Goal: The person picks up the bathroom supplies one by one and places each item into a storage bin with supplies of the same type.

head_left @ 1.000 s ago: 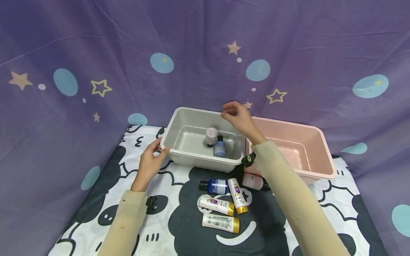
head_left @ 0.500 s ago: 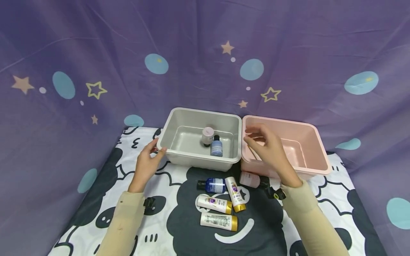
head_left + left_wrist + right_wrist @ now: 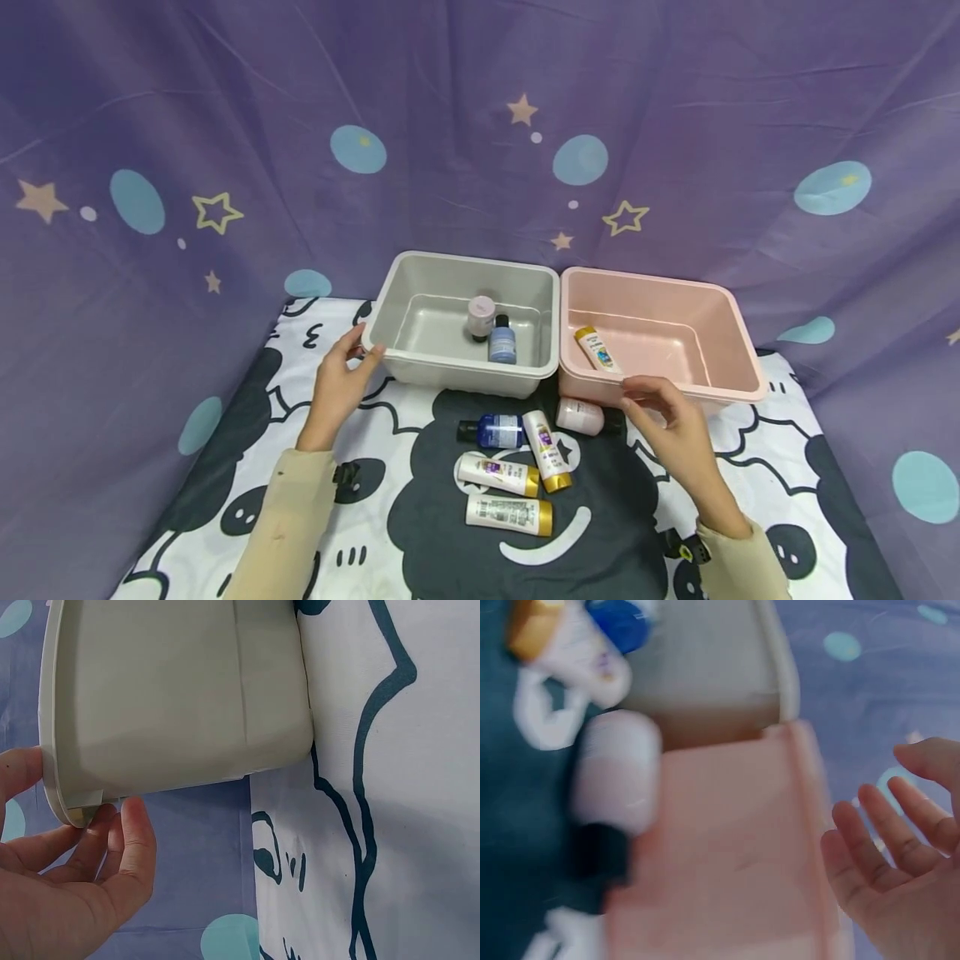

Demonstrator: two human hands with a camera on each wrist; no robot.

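Note:
My left hand (image 3: 337, 387) holds the front left corner of the grey bin (image 3: 457, 372), thumb on the rim and fingers curled beneath it in the left wrist view. Inside that bin are a pale pink bottle (image 3: 481, 315) and a light blue bottle (image 3: 502, 345) with a dark cap. A white tube (image 3: 599, 352) with a gold cap leans in the near left corner of the pink bin (image 3: 720, 337). Just in front of the pink bin's near rim is my right hand (image 3: 678, 437), fingers loosely bent and nothing held.
On the sheep-print cloth before the bins lie a dark blue bottle (image 3: 500, 431), a pink bottle (image 3: 580, 416) with a black cap, and white gold-capped tubes (image 3: 547, 450), (image 3: 498, 474), (image 3: 508, 514). A purple curtain (image 3: 450, 167) hangs behind the bins.
My right hand has moved from above the grey bin across the pink bin, then back toward me. A white tube now shows in the pink bin. My left hand has stayed at the grey bin's corner.

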